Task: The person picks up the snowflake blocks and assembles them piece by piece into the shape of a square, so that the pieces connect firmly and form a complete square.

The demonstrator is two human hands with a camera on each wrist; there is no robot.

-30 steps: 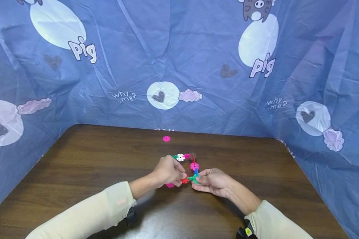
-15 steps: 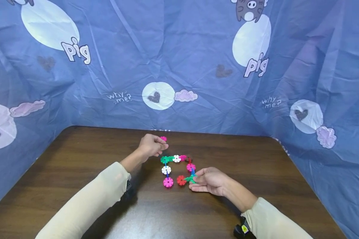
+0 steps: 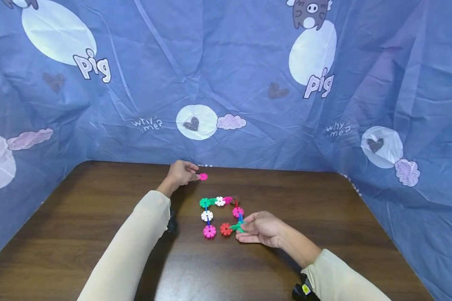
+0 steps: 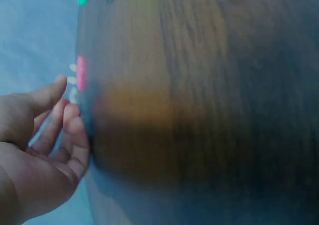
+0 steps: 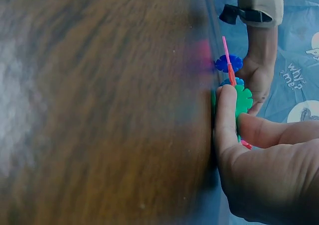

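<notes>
A chain of linked plastic snowflake discs lies on the table in a rough square, with a gap at the front between a pink disc (image 3: 209, 231) and a red disc (image 3: 226, 229). My right hand (image 3: 265, 231) pinches the green disc (image 5: 243, 100) at the chain's near right corner between thumb and fingers. At the far side, my left hand (image 3: 182, 172) reaches out, its fingertips right at a loose pink snowflake disc (image 3: 203, 177). The left wrist view shows thumb and fingers (image 4: 75, 130) spread a little apart, beside that disc.
The brown wooden table (image 3: 305, 196) ends at the back against a blue printed cloth (image 3: 248, 83). White and green discs (image 3: 205, 202) form the chain's left and far sides, between my two hands.
My left hand has let go of the chain's front and moved away to the loose pink disc at the back. The right hand keeps its grip on the green disc.
</notes>
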